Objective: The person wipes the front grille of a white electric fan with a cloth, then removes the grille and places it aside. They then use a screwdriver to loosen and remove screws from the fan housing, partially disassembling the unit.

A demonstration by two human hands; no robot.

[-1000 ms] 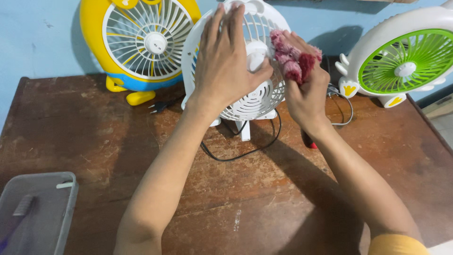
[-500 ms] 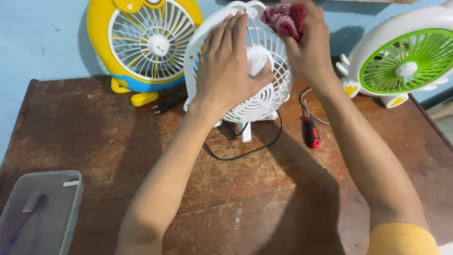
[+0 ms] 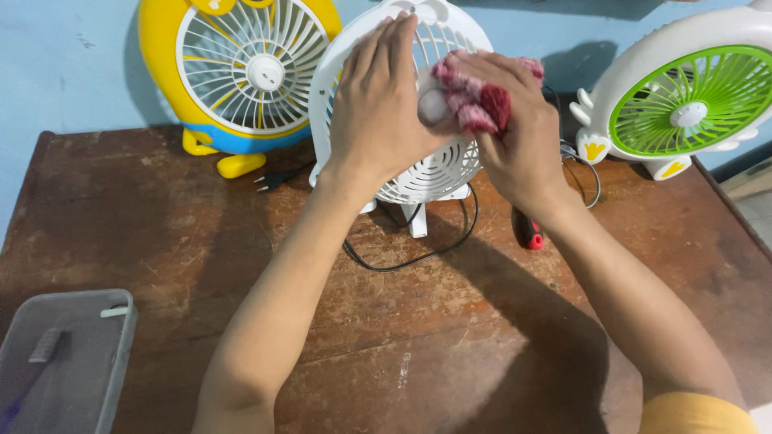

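Observation:
A small white table fan [image 3: 438,173] stands upright at the middle back of the brown wooden table [image 3: 161,265]. My left hand [image 3: 378,104] lies flat against the left part of its front grille, fingers pointing up. My right hand [image 3: 523,141] presses a red and pink cloth [image 3: 478,100] against the grille near the white hub [image 3: 433,106]. The fan's black cord [image 3: 418,259] loops on the table in front of its foot.
A yellow and blue fan [image 3: 241,72] stands at the back left, with a black plug [image 3: 269,180] beside it. At the back right is a white and green fan [image 3: 691,100]. A red-handled tool [image 3: 529,233] lies under my right wrist. A grey plastic bin [image 3: 60,362] occupies the front left corner.
My right hand with the cloth went up to the top of the grille, then came down to the hub at the middle. My left hand stayed flat on the grille.

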